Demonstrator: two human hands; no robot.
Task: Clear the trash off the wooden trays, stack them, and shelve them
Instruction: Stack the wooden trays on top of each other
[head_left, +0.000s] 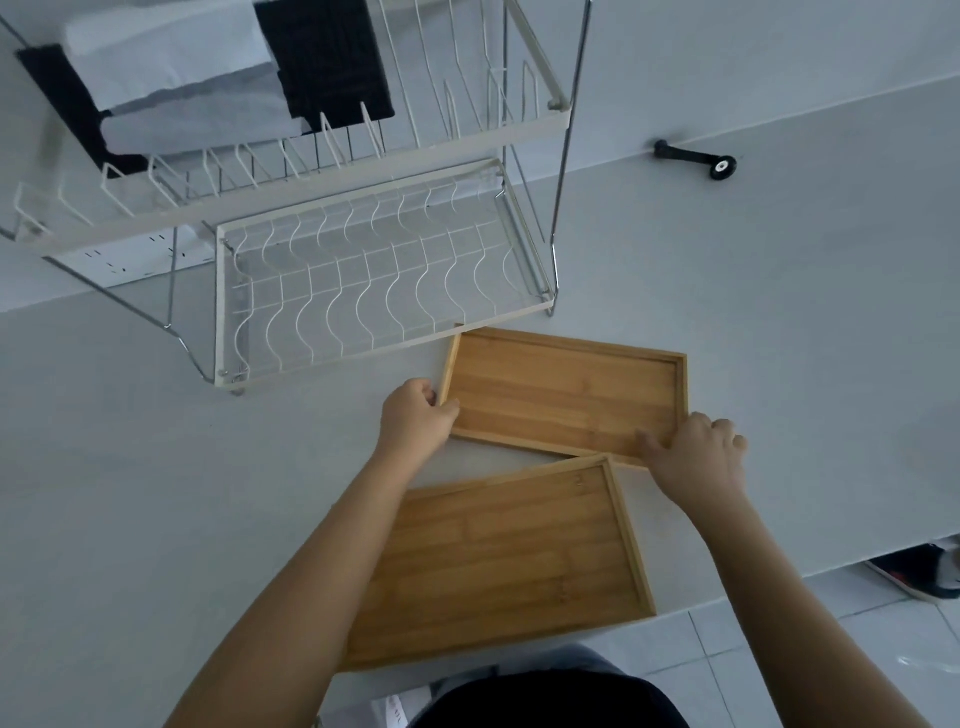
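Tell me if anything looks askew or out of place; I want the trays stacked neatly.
The far tray, gripped by the left hand and right hand, sits rotated relative to the near tray. A stray black handle-like object lies near the wall.

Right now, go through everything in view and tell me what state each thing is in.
Far tray: empty, flat on the counter, gripped at both ends.
Near tray: empty, flat, not held, not yet stacked.
Left hand: closed on the far tray's left end.
Right hand: closed on its right corner.
Rack's lower shelf: empty.
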